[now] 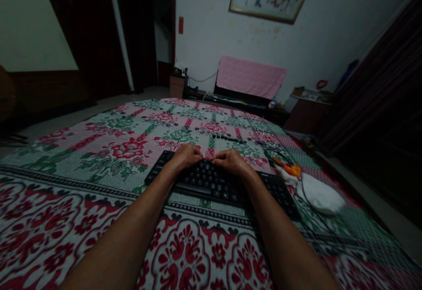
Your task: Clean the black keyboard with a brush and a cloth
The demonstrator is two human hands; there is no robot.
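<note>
A black computer keyboard [198, 183] lies on the flowered bedspread in front of me, its right part crossed by my right forearm. At its far edge my left hand [187, 154] is closed, thumb and fingers pinched together above the top keys. My right hand [231, 161] is closed in the same way just to the right, its fingertips at the top row. A small gap separates the two hands. Whatever the fingertips hold is too small and dark to make out. Beyond the hands, a row of small black pieces [227, 138], resembling keycaps, lies on the bedspread.
To the right of the keyboard are a white cloth-like bundle [321, 193], an orange item [292, 169] and a dark cable [305, 189]. The patterned bedspread [132, 149] covers the bed. Past its far edge stands a low cabinet under a pink towel [250, 77].
</note>
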